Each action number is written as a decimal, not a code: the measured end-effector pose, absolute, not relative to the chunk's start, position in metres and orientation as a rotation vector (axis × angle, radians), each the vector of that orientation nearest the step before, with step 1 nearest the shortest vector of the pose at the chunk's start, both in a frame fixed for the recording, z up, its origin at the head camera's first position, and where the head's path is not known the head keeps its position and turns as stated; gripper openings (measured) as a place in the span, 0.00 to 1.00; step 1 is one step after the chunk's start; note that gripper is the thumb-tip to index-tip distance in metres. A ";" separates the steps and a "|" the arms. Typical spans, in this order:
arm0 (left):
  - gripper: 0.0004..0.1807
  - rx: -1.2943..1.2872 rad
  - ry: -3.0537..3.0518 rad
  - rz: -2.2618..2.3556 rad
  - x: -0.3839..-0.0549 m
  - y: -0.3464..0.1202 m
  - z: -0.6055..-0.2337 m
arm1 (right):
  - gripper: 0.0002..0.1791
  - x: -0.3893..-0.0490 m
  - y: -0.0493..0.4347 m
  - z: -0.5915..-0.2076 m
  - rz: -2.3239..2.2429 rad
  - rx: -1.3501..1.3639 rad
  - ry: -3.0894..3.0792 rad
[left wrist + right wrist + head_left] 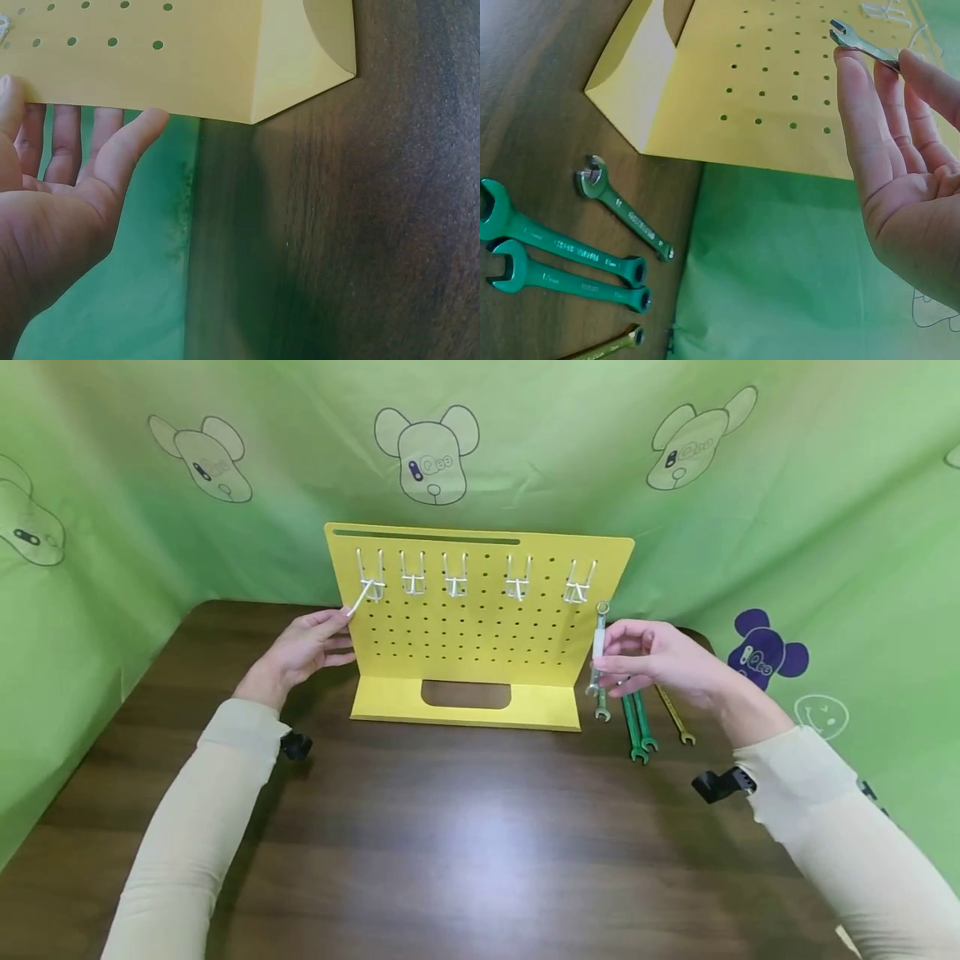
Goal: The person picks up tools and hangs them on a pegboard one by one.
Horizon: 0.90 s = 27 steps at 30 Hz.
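A yellow pegboard (465, 639) stands upright on its foot, with several white wire hooks (456, 585) in a row across its upper part. At the board's left edge, my left hand (309, 645) pinches it, thumb in front and fingers behind. In the left wrist view the little finger (131, 150) sticks out along the edge. My right hand (656, 656), just right of the board, holds a small silver combination wrench (600, 639) between thumb and fingers. The wrench is upright in the head view, its ring end up; its open end (841, 31) shows in the right wrist view.
On the brown table (420, 827), right of the board, lie another silver wrench (626, 210), two green wrenches (574, 247) and a gold wrench (677, 717). A green printed cloth (525, 460) hangs behind and at both sides.
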State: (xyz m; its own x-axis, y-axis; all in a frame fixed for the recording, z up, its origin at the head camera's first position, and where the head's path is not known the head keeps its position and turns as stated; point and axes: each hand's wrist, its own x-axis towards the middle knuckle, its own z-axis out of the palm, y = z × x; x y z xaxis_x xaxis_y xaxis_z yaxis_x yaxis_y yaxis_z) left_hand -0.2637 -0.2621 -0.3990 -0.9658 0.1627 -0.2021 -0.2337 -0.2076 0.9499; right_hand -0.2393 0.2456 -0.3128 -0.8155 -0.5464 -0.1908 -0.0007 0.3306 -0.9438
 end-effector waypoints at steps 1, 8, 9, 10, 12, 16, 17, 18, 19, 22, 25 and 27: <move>0.09 -0.087 1.807 2.250 -0.264 -0.264 -0.397 | 0.11 -0.239 0.244 -0.313 -1.513 -0.474 2.121; 0.09 -0.120 1.824 2.260 -0.257 -0.276 -0.390 | 0.14 -0.244 0.228 -0.317 -1.537 -0.490 2.121; 0.09 -0.119 1.823 2.261 -0.256 -0.277 -0.390 | 0.14 -0.245 0.227 -0.317 -1.539 -0.484 2.119; 0.08 -0.116 1.820 2.262 -0.256 -0.277 -0.390 | 0.13 -0.245 0.226 -0.317 -1.542 -0.477 2.115; 0.08 -0.105 1.798 2.273 -0.255 -0.277 -0.391 | 0.12 -0.246 0.224 -0.316 -1.541 -0.466 2.107; 0.07 -0.093 1.749 2.292 -0.255 -0.277 -0.392 | 0.11 -0.248 0.223 -0.314 -1.534 -0.454 2.088; 0.07 -0.090 1.734 2.297 -0.255 -0.276 -0.393 | 0.11 -0.249 0.223 -0.314 -1.533 -0.452 2.084; 0.07 -0.089 1.741 2.295 -0.255 -0.275 -0.394 | 0.11 -0.249 0.223 -0.313 -1.532 -0.450 2.084; 0.07 -0.087 1.737 2.296 -0.256 -0.273 -0.395 | 0.12 -0.249 0.224 -0.313 -1.531 -0.447 2.083; 0.07 -0.075 1.748 2.297 -0.259 -0.268 -0.397 | 0.13 -0.249 0.227 -0.311 -1.525 -0.451 2.085; 0.08 -0.070 1.756 2.296 -0.263 -0.262 -0.400 | 0.12 -0.248 0.230 -0.310 -1.514 -0.463 2.079; 0.08 -0.068 1.757 2.281 -0.264 -0.259 -0.402 | 0.11 -0.248 0.232 -0.312 -1.499 -0.468 2.077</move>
